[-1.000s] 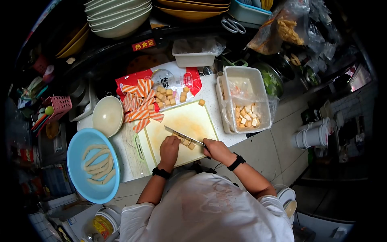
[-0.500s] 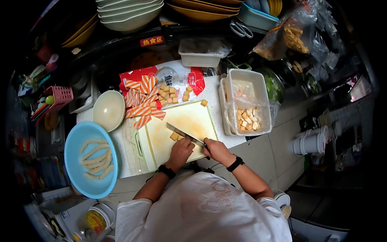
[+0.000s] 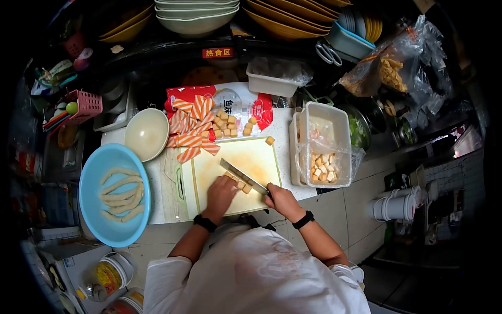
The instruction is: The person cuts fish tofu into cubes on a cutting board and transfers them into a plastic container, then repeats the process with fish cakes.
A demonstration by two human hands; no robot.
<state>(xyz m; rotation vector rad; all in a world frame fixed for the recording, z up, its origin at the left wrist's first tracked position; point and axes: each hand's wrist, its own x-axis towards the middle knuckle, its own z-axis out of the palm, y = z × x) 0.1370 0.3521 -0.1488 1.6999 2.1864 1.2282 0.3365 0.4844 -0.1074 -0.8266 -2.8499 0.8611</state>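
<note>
My right hand (image 3: 285, 201) is closed round the handle of a knife (image 3: 244, 176), whose blade points up and left over the cutting board (image 3: 204, 193). Along the blade's near side lies a row of tan cubes (image 3: 246, 188). My left hand (image 3: 222, 193) rests at the left end of that row, its fingers bent and partly blurred; whether it grips a cube is unclear. Orange-striped pieces (image 3: 191, 133) and more cubes (image 3: 225, 125) lie on a red and white bag (image 3: 238, 97) beyond the board. One loose cube (image 3: 270, 141) sits at the board's far edge.
A blue basin (image 3: 86, 196) with pale strips and a cream bowl (image 3: 147, 134) stand left. A clear container (image 3: 342, 136) holding cubes stands right, with a white tub (image 3: 272, 85) behind. Stacked bowls (image 3: 196, 23) line the shelf above.
My left hand has shifted left along the board, and more of the cubes by the blade now show. The knife stays in my right hand. The whole view has shifted slightly.
</note>
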